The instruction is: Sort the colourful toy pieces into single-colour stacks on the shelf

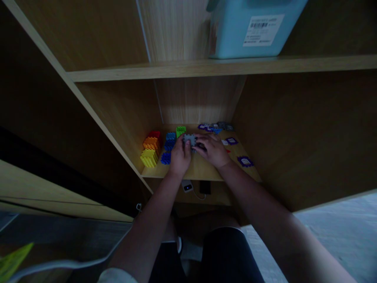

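Note:
Both my hands reach into a low wooden shelf (203,171). My left hand (180,156) and my right hand (213,149) are closed together around a grey toothed block (189,139) held just above the shelf board. Left of my hands stand assembled cubes: a yellow cube (149,157), an orange cube (151,143), a red cube (155,135), blue cubes (169,142) and a green cube (180,130). Flat purple and grey toothed tiles (245,161) lie to the right and at the back.
A light blue bin (250,29) with a white label sits on the shelf above. A small white device (187,186) and a dark box lie below the shelf front. The shelf's side walls close in on both sides.

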`<action>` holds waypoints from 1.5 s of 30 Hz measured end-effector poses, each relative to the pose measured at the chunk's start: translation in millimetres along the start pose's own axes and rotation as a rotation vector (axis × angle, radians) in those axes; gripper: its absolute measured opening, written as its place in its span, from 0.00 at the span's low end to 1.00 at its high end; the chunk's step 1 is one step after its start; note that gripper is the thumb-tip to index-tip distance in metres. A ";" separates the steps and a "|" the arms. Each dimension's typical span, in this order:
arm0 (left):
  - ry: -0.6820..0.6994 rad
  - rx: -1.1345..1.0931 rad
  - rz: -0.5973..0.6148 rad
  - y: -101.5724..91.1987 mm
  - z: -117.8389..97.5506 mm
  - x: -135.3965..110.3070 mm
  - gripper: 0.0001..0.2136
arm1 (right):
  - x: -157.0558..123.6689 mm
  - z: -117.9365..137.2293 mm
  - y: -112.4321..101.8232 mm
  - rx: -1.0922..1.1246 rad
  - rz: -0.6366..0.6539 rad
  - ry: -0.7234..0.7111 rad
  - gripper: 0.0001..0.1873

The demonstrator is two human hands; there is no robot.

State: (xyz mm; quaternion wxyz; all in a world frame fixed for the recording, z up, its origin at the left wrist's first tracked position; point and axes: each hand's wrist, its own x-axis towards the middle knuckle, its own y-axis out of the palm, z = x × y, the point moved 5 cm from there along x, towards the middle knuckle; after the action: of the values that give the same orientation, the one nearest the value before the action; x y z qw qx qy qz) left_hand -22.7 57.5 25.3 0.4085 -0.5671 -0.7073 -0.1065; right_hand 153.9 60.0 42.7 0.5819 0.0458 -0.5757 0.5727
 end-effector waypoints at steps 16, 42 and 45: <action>0.046 -0.032 -0.004 -3.1 -1.7 -4.6 0.09 | -3.1 1.0 -3.2 -0.058 -0.077 0.042 0.11; 0.023 -0.017 0.037 1.0 -6.8 -5.9 0.18 | -5.0 -18.2 13.9 -0.044 0.028 0.041 0.28; 0.021 -0.032 0.060 3.0 -5.6 -5.8 0.23 | -5.8 -21.4 15.6 -0.039 0.039 0.045 0.31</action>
State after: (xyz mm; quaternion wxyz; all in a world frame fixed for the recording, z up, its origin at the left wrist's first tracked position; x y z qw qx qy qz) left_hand -17.3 50.9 23.8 0.4098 -0.5934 -0.6837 -0.1116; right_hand 157.7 77.0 21.9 0.5842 0.0104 -0.5743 0.5734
